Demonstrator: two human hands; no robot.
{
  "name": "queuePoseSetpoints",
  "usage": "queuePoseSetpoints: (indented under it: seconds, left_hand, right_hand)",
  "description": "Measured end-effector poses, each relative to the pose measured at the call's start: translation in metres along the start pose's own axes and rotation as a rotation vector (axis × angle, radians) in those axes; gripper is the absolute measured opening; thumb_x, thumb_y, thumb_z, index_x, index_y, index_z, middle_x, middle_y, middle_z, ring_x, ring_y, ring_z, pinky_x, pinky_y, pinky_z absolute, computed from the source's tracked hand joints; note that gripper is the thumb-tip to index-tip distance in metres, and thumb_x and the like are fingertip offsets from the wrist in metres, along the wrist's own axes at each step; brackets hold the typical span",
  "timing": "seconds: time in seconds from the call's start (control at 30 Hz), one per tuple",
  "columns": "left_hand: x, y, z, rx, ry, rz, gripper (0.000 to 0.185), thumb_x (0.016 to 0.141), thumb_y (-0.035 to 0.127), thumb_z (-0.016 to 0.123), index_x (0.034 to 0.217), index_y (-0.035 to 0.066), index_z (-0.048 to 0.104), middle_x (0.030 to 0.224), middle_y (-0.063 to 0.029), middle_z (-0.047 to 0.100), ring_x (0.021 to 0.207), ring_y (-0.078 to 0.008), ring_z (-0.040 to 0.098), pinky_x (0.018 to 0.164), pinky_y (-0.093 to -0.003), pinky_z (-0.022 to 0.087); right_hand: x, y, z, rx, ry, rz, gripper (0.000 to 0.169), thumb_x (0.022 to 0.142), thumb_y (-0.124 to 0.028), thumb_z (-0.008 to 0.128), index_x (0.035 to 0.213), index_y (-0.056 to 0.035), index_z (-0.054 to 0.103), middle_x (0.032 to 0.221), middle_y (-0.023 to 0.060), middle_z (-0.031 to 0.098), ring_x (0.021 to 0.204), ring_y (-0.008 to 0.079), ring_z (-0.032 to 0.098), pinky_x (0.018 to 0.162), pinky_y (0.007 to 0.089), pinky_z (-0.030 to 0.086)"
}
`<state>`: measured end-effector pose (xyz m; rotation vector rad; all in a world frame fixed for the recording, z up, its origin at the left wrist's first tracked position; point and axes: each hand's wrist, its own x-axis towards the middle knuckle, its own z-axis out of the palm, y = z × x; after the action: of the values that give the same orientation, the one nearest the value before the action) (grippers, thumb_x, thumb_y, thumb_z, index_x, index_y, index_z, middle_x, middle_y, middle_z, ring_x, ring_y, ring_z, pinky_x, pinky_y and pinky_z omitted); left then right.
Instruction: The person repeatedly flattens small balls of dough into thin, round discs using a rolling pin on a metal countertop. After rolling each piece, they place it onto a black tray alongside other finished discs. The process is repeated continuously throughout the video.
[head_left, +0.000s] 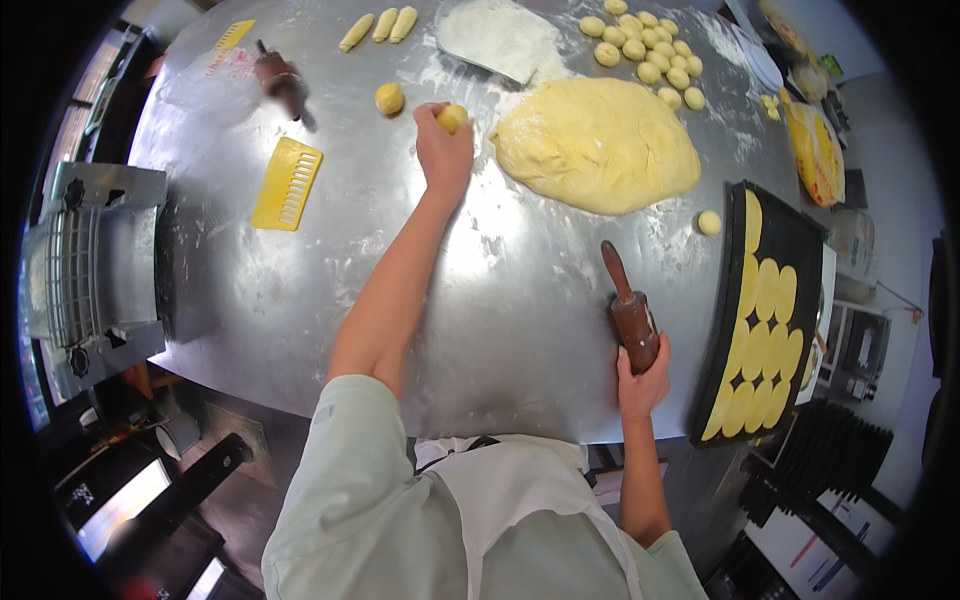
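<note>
My left hand (444, 150) is stretched out over the steel table and closed around a yellow ball (452, 118). Another yellow ball (389, 98) lies just left of it. To its right spreads a large slab of yellow dough (600, 146). My right hand (645, 379) grips a brown wooden rolling pin (635, 322) by its lower end, the free handle pointing away from me. One small dough ball (709, 223) rests between the slab and a black baking tray (716, 330), which holds rows of flat oval dough pieces (757, 349).
At the back are a pan of flour (495, 37), several dough balls (649, 45) and rolled dough pieces (383, 27). A yellow toothed scraper (287, 184) and a second rolling pin (278, 79) lie left. A metal machine (97, 262) stands at the left edge.
</note>
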<state>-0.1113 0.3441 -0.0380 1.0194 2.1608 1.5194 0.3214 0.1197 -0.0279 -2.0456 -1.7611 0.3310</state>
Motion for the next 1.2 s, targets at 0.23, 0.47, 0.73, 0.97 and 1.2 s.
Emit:
queuePoseSetpoints:
  seconds: [0.23,0.47,0.73,0.97,1.2]
  left_hand:
    - [-0.174,-0.002,-0.089,0.288,-0.525,0.63,0.07,0.091,0.015,0.082,0.154,0.003,0.055,0.162,-0.0226,0.051,0.149,-0.0465,0.047,0.126,-0.0516,0.04]
    - [-0.176,0.038,-0.098,0.088,-0.381,0.178,0.048,0.103,0.016,0.071,0.149,0.004,0.062,0.154,-0.0243,0.058,0.143,-0.0404,0.055,0.118,-0.0476,0.046]
    - [-0.182,0.065,-0.038,0.986,-0.48,0.103,0.062,0.104,0.058,0.064,0.124,0.0,0.057,0.124,-0.0257,0.065,0.105,-0.0451,0.072,0.085,-0.0542,0.059]
    - [-0.22,0.06,-0.035,0.906,-0.396,0.076,0.049,0.104,0.048,0.068,0.117,0.002,0.056,0.119,-0.0244,0.065,0.099,-0.0464,0.073,0.081,-0.0568,0.06]
    - [-0.336,0.07,-0.051,0.924,-0.391,-0.043,0.062,0.102,0.056,0.068,0.121,-0.002,0.056,0.118,-0.0253,0.065,0.102,-0.0478,0.072,0.083,-0.0539,0.059]
  right_hand:
    - [0.003,0.009,0.002,-0.026,-0.031,-0.035,0.081,0.083,-0.037,0.091,0.15,-0.0054,0.057,0.124,0.0192,0.076,0.108,0.0417,0.075,0.092,0.0482,0.059]
    - [0.022,0.005,-0.009,-0.017,-0.104,-0.026,0.078,0.081,-0.039,0.09,0.146,-0.007,0.061,0.121,0.0151,0.078,0.104,0.038,0.076,0.088,0.0459,0.06]
    - [0.024,0.018,-0.006,0.091,-0.072,-0.263,0.078,0.083,-0.035,0.089,0.15,-0.0107,0.056,0.116,0.0128,0.078,0.099,0.0336,0.077,0.083,0.0432,0.061]
    - [0.032,0.023,-0.006,0.146,-0.004,-0.455,0.08,0.082,-0.03,0.092,0.149,-0.0115,0.053,0.104,0.011,0.078,0.084,0.0276,0.077,0.07,0.0386,0.061]
    - [0.035,0.029,-0.007,0.152,0.006,-0.529,0.081,0.08,-0.028,0.094,0.148,-0.0109,0.054,0.097,0.0081,0.077,0.078,0.0254,0.075,0.066,0.0374,0.06]
